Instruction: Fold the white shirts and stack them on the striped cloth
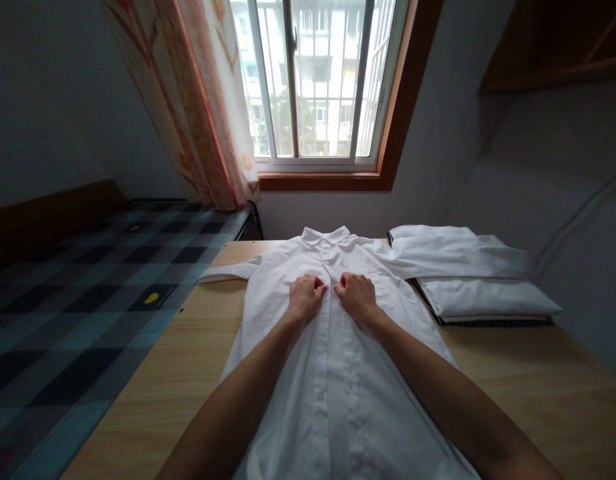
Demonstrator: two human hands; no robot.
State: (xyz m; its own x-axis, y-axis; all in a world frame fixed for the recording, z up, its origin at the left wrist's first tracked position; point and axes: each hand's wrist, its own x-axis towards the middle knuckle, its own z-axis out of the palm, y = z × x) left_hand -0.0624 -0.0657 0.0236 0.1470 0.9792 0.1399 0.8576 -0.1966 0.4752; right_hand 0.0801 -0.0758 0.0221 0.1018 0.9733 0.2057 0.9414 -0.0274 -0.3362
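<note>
- The white shirt (333, 373) lies face up on the worktop (518, 373), collar toward the window (318, 87), directly under both hands.
- Left hand (307, 295): fingers curled and seemingly pinching the shirt's front edge near the chest.
- Right hand (355, 293): just beside it, fingers likewise bent onto the facing edge; the exact grip is partly hidden.
- Uneven pulling by the two hands could skew the button strip (322, 363), leaving the edges out of line.
- A hard tug apart could strain the small buttons or crease the thin cloth.
- The right sleeve (463, 257) rests across a white bundle (488, 299); dragging the shirt could shift both.
- The left sleeve (228, 272) reaches the worktop's edge, near the bed (113, 360), so it might slip over.
</note>
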